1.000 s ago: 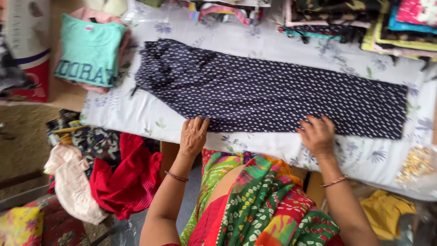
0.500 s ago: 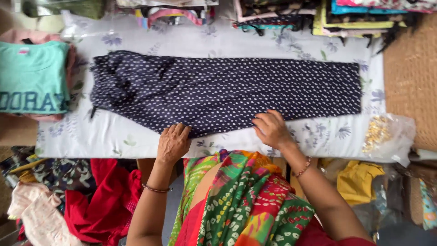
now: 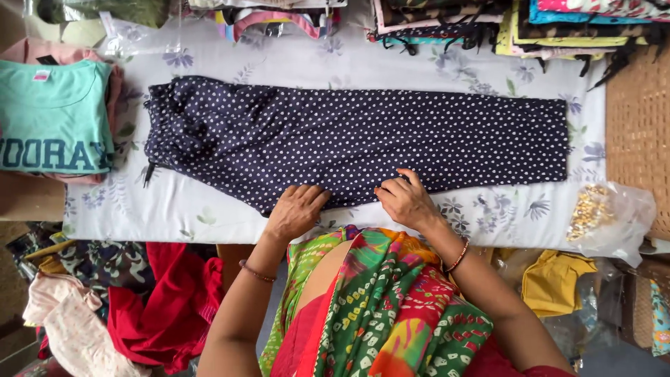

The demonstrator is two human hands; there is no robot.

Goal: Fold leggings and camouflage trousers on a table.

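Observation:
Dark navy trousers with small white dots (image 3: 363,143) lie flat and lengthwise on a white flower-printed sheet (image 3: 209,216), waist at the left. My left hand (image 3: 296,209) rests flat on their near edge, fingers together. Just to its right, my right hand (image 3: 405,199) presses on the same near edge with fingers spread a little. Neither hand grips the cloth. Both wrists wear thin bangles.
A folded teal shirt (image 3: 52,126) lies at the left. Stacks of folded clothes (image 3: 558,28) line the far edge. A clear bag of small golden pieces (image 3: 600,213) sits at the right beside a woven mat (image 3: 638,119). Red cloth (image 3: 167,300) and other garments lie below left.
Both hands have slid along the near edge of the trousers and now lie closer together. The view has shifted so the trousers sit more central.

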